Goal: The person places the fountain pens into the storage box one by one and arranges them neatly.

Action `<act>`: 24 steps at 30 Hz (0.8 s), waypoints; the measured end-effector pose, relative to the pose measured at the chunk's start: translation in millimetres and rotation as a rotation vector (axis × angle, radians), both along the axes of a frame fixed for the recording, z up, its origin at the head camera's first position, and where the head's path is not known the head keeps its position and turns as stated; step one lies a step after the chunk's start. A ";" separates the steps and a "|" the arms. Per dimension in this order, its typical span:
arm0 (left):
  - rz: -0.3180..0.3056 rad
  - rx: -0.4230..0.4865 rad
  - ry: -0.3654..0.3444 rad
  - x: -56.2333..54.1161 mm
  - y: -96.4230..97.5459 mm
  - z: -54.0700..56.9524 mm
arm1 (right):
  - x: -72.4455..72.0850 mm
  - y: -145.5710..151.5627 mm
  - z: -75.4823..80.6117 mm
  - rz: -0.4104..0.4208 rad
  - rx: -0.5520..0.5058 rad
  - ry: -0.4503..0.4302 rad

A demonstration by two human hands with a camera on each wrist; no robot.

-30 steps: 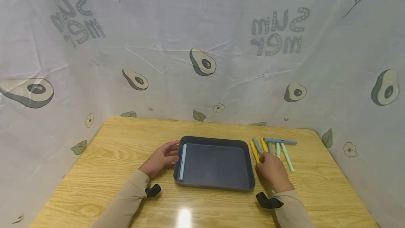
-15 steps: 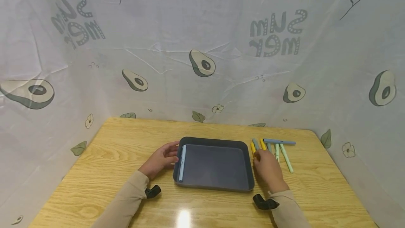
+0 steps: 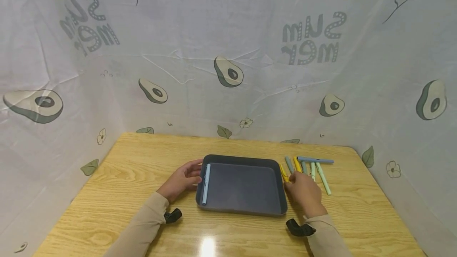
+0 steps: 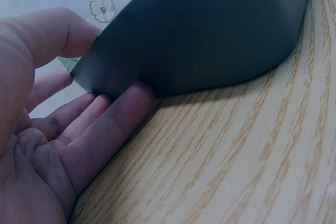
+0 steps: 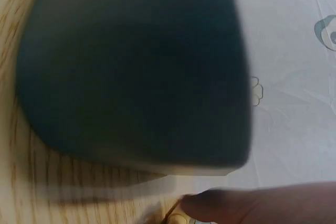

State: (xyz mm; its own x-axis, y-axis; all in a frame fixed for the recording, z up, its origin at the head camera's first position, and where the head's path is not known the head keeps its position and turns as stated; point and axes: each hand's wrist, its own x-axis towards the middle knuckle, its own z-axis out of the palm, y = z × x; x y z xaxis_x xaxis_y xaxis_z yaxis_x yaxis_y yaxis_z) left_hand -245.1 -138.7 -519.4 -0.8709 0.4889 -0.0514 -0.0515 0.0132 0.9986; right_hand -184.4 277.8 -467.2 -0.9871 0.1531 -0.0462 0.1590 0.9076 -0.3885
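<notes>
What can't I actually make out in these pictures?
Head view: the lower ends of the yellow pen nearest the tray and the gray-green pen beside it, hidden by the right hand.
Head view: any lettering on the pens, too small.
Left wrist view: the tray's inside, hidden by its outer wall.
Right wrist view: most of the right hand, cut off by the picture's edge; the tray's wall is blurred.

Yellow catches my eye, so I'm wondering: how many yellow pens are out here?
2. One yellow pen is at the right hand, beside the tray; the other yellow pen lies between two gray-green pens. The hand could be hiding more.
</notes>
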 end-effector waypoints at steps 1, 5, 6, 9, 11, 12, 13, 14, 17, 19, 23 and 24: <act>-0.001 -0.002 0.001 -0.2 0.0 -0.3 | -0.2 -0.4 -0.2 0.004 -0.007 0.016; -0.004 -0.003 0.005 -0.6 0.3 -0.8 | -2.1 -2.3 -1.4 0.029 -0.032 0.104; -0.004 -0.003 0.007 -0.6 0.4 -0.7 | -2.6 -2.5 -1.9 0.039 -0.031 0.123; -0.006 -0.003 0.009 -0.6 0.7 -0.1 | -3.6 -2.8 -3.3 0.046 -0.026 0.129; -0.005 -0.001 0.009 -0.2 0.6 0.0 | -3.9 -3.0 -4.4 0.040 -0.022 0.116; -0.005 -0.003 0.010 0.0 0.6 0.2 | -4.0 -3.1 -5.0 0.032 -0.024 0.107; -0.006 -0.004 0.010 0.2 0.6 0.3 | -4.3 -3.1 -5.9 0.022 -0.026 0.099; -0.006 -0.005 0.011 0.2 0.6 0.4 | -4.3 -3.4 -6.3 0.014 -0.028 0.091; -0.005 -0.006 0.010 0.3 0.8 1.0 | -4.2 -5.1 -7.7 -0.006 -0.028 0.083; -0.003 -0.001 0.007 0.1 0.9 1.3 | -4.7 -6.7 -7.8 -0.005 -0.029 0.084; -0.003 0.007 0.000 -0.1 0.8 1.7 | -4.7 -9.2 -5.0 0.007 -0.036 0.073; -0.004 0.007 -0.002 0.0 0.7 1.8 | -4.4 -9.3 -4.0 0.011 -0.043 0.069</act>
